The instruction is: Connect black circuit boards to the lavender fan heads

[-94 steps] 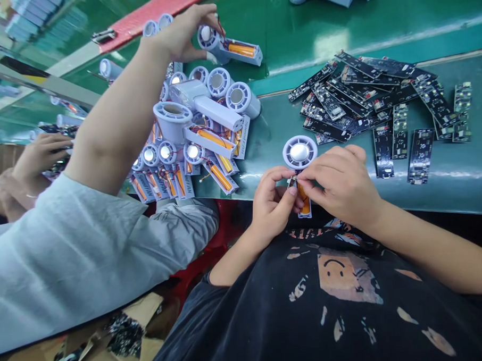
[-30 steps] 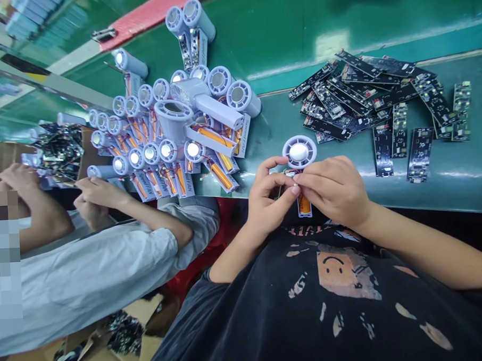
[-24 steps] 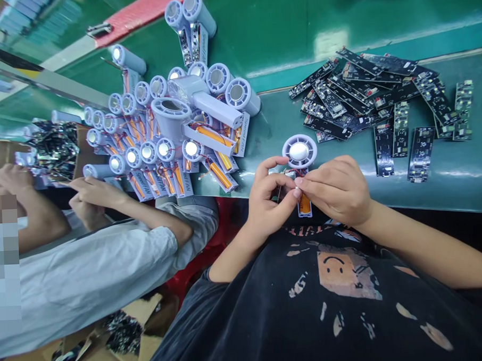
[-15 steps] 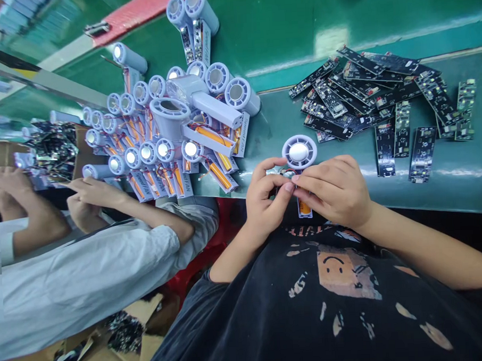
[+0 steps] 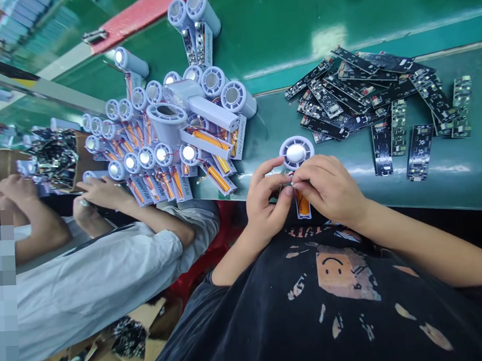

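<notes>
A light-purple handheld fan (image 5: 296, 152) lies in front of me at the table's edge, its round head away from me. Its open handle points toward my body and shows an orange battery (image 5: 303, 204). Over the handle, my left hand (image 5: 269, 195) and my right hand (image 5: 331, 190) meet with fingertips pinched. Thin wires (image 5: 291, 173), partly red, show between the fingers just below the fan head. A tiny pale piece, perhaps a wire end, sits at the fingertips. The fingers hide most of what is gripped.
Right of the fan lies a pile of black circuit boards (image 5: 357, 90) on the green table (image 5: 345, 192). To the left stand several similar fans (image 5: 166, 114) with batteries and wires exposed. Farther left, a co-worker's hands (image 5: 101, 194) rest near a cardboard box (image 5: 81, 155) of dark parts.
My right fingers have shifted slightly left and more of the orange battery shows. The co-worker's hands at left have moved a little. The whole view has shifted slightly.
</notes>
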The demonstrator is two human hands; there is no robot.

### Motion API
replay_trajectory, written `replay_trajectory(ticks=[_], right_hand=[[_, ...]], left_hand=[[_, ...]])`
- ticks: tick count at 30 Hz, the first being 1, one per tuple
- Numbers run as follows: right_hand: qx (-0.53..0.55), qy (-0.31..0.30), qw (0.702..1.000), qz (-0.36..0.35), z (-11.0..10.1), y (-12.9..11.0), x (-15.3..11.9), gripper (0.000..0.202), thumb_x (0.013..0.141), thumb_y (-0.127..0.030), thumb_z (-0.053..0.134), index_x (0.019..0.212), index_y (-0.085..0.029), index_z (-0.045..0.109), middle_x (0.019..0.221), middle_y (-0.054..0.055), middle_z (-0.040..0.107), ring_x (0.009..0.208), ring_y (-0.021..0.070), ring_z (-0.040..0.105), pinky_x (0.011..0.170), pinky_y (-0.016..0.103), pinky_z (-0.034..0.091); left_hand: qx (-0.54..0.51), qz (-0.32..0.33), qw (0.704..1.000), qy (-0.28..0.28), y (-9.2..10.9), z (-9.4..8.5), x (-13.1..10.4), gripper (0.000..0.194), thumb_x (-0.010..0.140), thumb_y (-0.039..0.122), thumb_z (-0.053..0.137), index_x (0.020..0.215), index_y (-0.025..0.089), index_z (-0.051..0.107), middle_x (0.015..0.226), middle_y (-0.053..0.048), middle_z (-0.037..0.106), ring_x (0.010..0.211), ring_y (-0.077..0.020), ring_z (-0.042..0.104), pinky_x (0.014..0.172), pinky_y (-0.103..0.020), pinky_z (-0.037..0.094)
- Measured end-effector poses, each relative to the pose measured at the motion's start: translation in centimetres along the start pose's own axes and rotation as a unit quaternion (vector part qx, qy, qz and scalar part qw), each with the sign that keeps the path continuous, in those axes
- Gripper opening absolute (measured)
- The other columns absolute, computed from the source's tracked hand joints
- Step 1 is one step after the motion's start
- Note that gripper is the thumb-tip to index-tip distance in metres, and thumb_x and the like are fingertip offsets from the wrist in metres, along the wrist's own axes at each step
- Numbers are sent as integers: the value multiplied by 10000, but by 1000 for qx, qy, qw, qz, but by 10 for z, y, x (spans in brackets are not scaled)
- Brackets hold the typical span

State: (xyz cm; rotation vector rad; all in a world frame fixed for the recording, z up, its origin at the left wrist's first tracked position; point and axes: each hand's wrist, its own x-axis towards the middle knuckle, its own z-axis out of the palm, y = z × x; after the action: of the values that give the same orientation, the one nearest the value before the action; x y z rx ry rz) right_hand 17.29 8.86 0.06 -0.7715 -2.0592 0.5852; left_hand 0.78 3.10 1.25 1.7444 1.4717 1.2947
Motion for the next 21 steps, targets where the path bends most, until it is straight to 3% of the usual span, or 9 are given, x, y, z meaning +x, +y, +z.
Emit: replay_trajectory(ticks=[3,7,11,16,18,21], right_hand=[[-20,-27,999,-8,-3,0,1,260,1053,-312,447,898,-195,620,874,41,678,845,200,593,745,346,378],[-68,-26,995,-61,-6,1,0,181,1020,-229,504,911,-185,641,855,36,679,809,203,577,740,357,359],[-66,7,996,-65,-4,1,-1,173,1024,-245,518,917,-182,638,862,40,692,820,195,593,752,348,374],[-82,27,996,-33,0,-1,1,140,1007,-289,566,942,-187,634,939,54,721,872,194,641,755,339,398],[-110,43,991,-55,2,-2,3,119,1004,-247,563,919,-197,631,914,27,733,809,175,639,726,337,389],[-132,71,982,-112,2,0,5,99,994,-183,558,935,-196,636,884,8,748,718,159,617,680,348,373]], left_hand=[[47,17,999,-13,3,-5,3,121,974,295,608,925,186,631,1347,-86,611,799,-112,677,626,-250,572],[110,43,993,-31,10,-12,9,59,941,245,643,922,190,652,1329,-97,630,1079,-216,684,818,-354,611],[175,78,981,-41,16,-14,15,79,969,207,603,912,185,653,1325,-100,638,1162,-212,662,850,-327,596],[107,34,993,-23,11,-11,14,186,1008,293,558,868,188,620,1332,-93,625,1245,-245,616,956,-418,579],[50,-17,998,-23,8,-8,13,243,1016,343,542,840,190,610,1318,-86,626,1206,-244,632,885,-404,608],[-40,-93,994,-27,5,-4,11,288,1013,399,538,835,183,608,1331,-89,608,977,-187,693,586,-258,590]])
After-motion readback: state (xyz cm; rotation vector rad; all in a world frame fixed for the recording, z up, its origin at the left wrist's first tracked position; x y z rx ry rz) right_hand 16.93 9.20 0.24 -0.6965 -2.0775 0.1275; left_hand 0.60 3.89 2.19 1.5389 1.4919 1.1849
